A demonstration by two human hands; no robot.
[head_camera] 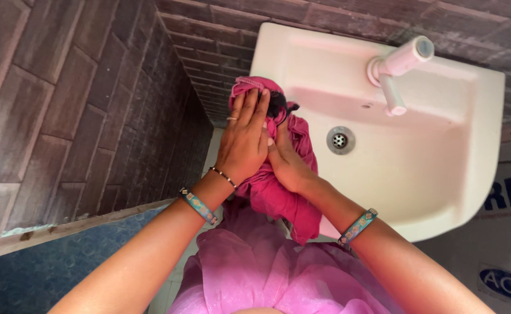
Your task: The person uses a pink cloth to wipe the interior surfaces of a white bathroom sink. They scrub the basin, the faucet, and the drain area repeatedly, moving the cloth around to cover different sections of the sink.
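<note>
Both hands, left hand [245, 139] and right hand [287, 166], clasp pink cloth [278, 195] over sink [441, 174].

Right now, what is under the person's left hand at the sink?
Under the left hand lies bunched pink cloth with a dark patch, draped over the sink's left rim. The right hand grips it too. Whatever the cloth wraps is covered.

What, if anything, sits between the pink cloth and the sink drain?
Nothing visible. The crumpled pink cloth, pressed between the left hand and right hand at the white ceramic sink's left rim, has bare basin up to the round metal drain.
</note>
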